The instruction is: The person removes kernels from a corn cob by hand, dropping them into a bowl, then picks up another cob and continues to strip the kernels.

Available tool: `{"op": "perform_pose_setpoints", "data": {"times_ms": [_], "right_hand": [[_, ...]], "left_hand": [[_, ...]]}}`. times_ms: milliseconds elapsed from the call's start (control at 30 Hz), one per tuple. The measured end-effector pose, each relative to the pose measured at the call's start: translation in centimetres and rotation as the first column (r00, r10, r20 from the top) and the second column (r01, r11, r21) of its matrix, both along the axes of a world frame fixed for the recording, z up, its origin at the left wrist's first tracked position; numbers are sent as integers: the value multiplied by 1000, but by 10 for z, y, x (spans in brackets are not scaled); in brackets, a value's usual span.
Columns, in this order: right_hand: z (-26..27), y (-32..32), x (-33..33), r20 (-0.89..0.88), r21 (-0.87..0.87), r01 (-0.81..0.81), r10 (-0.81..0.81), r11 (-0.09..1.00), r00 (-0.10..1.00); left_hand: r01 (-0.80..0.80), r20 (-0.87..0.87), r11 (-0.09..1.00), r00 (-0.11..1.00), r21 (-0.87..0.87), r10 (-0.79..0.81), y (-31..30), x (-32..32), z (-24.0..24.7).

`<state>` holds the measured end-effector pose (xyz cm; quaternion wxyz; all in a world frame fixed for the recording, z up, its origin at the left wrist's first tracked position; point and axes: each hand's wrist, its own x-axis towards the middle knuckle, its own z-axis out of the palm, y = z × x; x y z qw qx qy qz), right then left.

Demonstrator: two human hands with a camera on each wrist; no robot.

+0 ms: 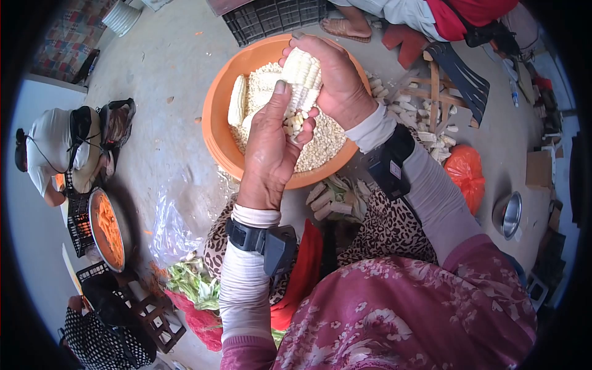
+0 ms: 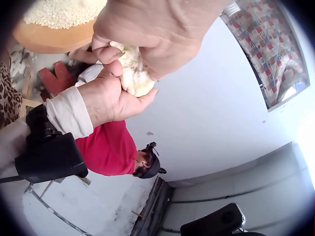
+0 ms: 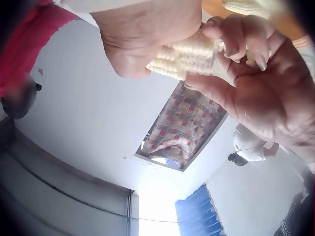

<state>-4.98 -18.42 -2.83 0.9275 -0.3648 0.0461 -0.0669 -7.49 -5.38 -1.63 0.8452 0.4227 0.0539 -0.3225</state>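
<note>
A pale corn cob (image 1: 302, 73) is held above an orange basin (image 1: 213, 117) of loose kernels (image 1: 320, 145). My right hand (image 1: 342, 86) grips its upper part, the fingers wrapped behind it. The left hand (image 1: 268, 145) has its thumb against the cob's side and its curled fingers around the lower end, with loose kernels (image 1: 293, 122) in them. In the right wrist view, rows of kernels show on the cob (image 3: 184, 58) between the right hand (image 3: 147, 34) and left hand (image 3: 266, 78). The left wrist view shows the cob's end (image 2: 137, 81), partly covered by both hands.
More cobs (image 1: 237, 102) lie inside the basin. Bare cobs (image 1: 441, 139) and a wooden-framed stool (image 1: 459, 77) are to the right, husks (image 1: 342, 194) below. A black crate (image 1: 271, 21) stands behind. Other people sit nearby; a bowl of orange pieces (image 1: 110, 231) is at left.
</note>
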Motion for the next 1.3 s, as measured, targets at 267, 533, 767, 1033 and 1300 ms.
{"op": "perform_pose_setpoints", "data": {"times_ms": [267, 533, 767, 1033, 1300], "right_hand": [[5, 4, 0, 11, -14, 58, -58, 998, 998], [3, 4, 1, 26, -65, 55, -53, 996, 998], [9, 7, -2, 45, -81, 68, -64, 994, 997], [4, 0, 1, -6, 18, 37, -36, 999, 999], [5, 7, 0, 52, -92, 65, -61, 994, 997]], "left_hand": [[25, -62, 995, 998, -96, -31, 1, 1, 1], [67, -165, 978, 981, -196, -100, 7, 5, -2], [44, -159, 982, 984, -185, -74, 6, 5, -9], [30, -92, 981, 995, -191, -48, 2, 2, -6], [24, -157, 982, 986, -189, -55, 4, 4, -5]]}}
